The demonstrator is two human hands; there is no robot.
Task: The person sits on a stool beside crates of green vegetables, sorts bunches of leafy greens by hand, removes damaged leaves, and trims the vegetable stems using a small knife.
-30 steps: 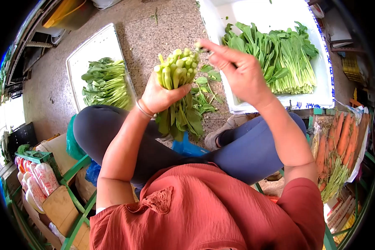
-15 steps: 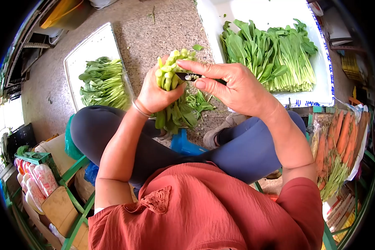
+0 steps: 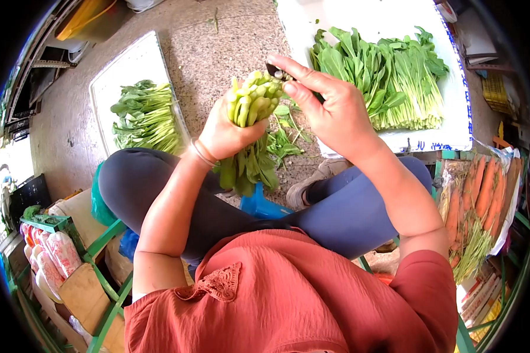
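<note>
My left hand is wrapped round a bunch of leafy greens, its pale stem ends pointing up and its leaves hanging below. Just right of the stem ends, my right hand holds a small dark-bladed knife between thumb and fingers. Small cut stem pieces show by the blade; most of the knife is hidden by the hand. Loose leaves lie on the floor behind the bunch.
A white foam box at the right holds upright greens. On the left, a white foam lid bears more greens. Carrots lie at the far right. A blue plastic object is between my legs.
My right hand moved in to the stems with the knife, then drew back up and right. The stem ends now look shorter and more even. My left hand keeps its hold.
</note>
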